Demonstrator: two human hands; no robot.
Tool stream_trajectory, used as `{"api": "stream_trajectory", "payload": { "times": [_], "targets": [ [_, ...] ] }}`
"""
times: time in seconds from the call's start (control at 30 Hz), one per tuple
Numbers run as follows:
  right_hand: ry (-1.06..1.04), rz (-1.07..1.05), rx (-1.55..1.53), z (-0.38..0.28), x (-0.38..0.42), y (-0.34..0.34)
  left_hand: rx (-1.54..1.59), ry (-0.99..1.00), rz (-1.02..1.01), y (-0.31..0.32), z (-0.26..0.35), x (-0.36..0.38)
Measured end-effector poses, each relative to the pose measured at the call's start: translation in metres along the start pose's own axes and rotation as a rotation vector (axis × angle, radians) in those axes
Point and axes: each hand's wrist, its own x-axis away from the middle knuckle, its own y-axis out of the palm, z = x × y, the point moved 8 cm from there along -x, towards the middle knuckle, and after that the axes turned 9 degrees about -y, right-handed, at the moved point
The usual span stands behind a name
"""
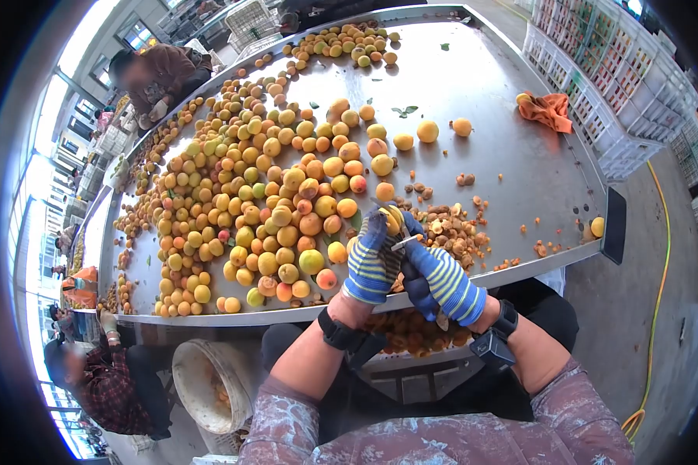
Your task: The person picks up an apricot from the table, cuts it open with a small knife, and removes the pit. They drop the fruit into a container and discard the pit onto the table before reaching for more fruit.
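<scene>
Both my hands wear blue gloves with pale yellow stripes and meet at the table's near edge. My left hand [371, 263] is closed round a yellow-orange apricot [394, 220]. Pressed up beside it, my right hand [446, 283] is closed on a slim knife, mostly hidden by the fingers; a pale narrow part [404, 242] shows between the hands. Just beyond my hands lies a heap of apricot pits and scraps [454, 232]. Many whole apricots [287, 213] spread across the metal table [512, 182] to the left. Below the edge, under my hands, cut fruit [411, 332] fills a container.
An orange cloth [547, 112] lies at the table's right side, near stacked white crates [597, 101]. A white bucket [213, 384] stands at lower left. Co-workers sit at the far left [159, 77] and near left [105, 380]. A yellow hose [663, 263] crosses the floor.
</scene>
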Motion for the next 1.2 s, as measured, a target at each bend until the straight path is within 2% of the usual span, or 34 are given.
{"api": "stream_trajectory", "payload": {
  "times": [0.07,0.13,0.17,0.2,0.27,0.3,0.33,0.4,0.43,0.47,0.53,0.57,0.67,0.73,0.8,0.83,0.87,0.9,0.93,0.97,1.0,1.03,1.07,1.13,1.2],
  "targets": [
    [0.006,-0.015,-0.038,0.009,-0.004,0.0,0.03,0.048,-0.001,0.003,0.002,-0.002],
    [-0.557,0.107,0.515,-0.016,-0.012,-0.01,0.08,0.057,-0.053,0.009,0.005,-0.005],
    [-0.625,0.142,0.68,-0.023,-0.009,-0.011,0.098,0.059,-0.019,0.004,0.004,-0.009],
    [-0.628,0.141,0.682,-0.025,-0.009,-0.013,0.119,0.062,0.018,-0.002,0.004,-0.011],
    [-0.693,0.278,1.042,-0.036,-0.005,-0.018,0.082,0.089,0.037,-0.008,0.007,-0.01],
    [-0.835,0.331,1.108,-0.04,-0.001,-0.018,0.044,0.112,0.059,-0.011,0.011,-0.008],
    [-0.836,0.329,1.112,-0.037,-0.004,-0.022,0.005,0.133,0.08,-0.014,0.014,-0.006],
    [-0.739,0.435,0.778,-0.034,-0.009,-0.043,0.047,0.126,0.086,-0.014,0.021,-0.005],
    [-0.632,0.403,0.637,-0.029,-0.012,-0.051,-0.094,0.145,0.113,-0.012,0.025,-0.002],
    [-0.636,0.405,0.643,-0.036,-0.01,-0.048,-0.233,0.164,0.138,-0.003,0.03,0.002],
    [-0.48,0.341,0.353,-0.034,-0.014,-0.048,-0.643,0.327,0.172,0.016,0.036,0.008],
    [-0.515,0.268,0.278,-0.036,-0.015,-0.043,-0.737,0.385,0.131,0.027,0.036,0.012],
    [-0.64,0.219,0.337,-0.043,-0.018,-0.038,-0.898,0.519,0.055,0.046,0.032,0.02],
    [-0.619,0.191,0.29,-0.044,-0.018,-0.038,-0.973,0.603,0.024,0.053,0.035,0.027],
    [-0.606,0.172,0.247,-0.049,-0.014,-0.035,-0.674,0.373,0.039,0.042,0.031,0.022],
    [-0.587,0.186,0.244,-0.052,-0.009,-0.033,-0.419,0.261,0.067,0.036,0.029,0.019],
    [-0.566,0.201,0.239,-0.054,-0.005,-0.031,-0.392,0.249,0.084,0.011,0.023,0.01],
    [-0.655,0.21,0.33,-0.064,-0.001,-0.026,-0.249,0.072,0.079,-0.012,0.006,0.0],
    [-0.659,0.208,0.334,-0.064,0.0,-0.027,-0.108,-0.103,0.081,-0.024,-0.008,-0.004],
    [-0.791,0.192,0.616,-0.072,0.005,-0.021,-0.02,-0.179,-0.037,-0.003,-0.012,-0.005],
    [-0.917,0.17,0.9,-0.079,0.011,-0.008,0.116,-0.23,0.094,0.004,-0.013,0.004],
    [-0.949,0.107,1.047,-0.082,0.013,0.004,0.121,-0.219,0.156,-0.001,-0.015,0.007],
    [-0.95,0.108,1.045,-0.08,0.012,0.006,0.124,-0.214,0.214,-0.007,-0.018,0.012],
    [-0.997,0.082,1.138,-0.079,0.014,0.015,-0.034,-0.036,0.308,-0.028,-0.018,0.011],
    [-0.96,0.029,1.084,-0.068,0.006,0.01,-0.038,-0.006,0.25,-0.04,-0.025,0.009]
  ]
}}
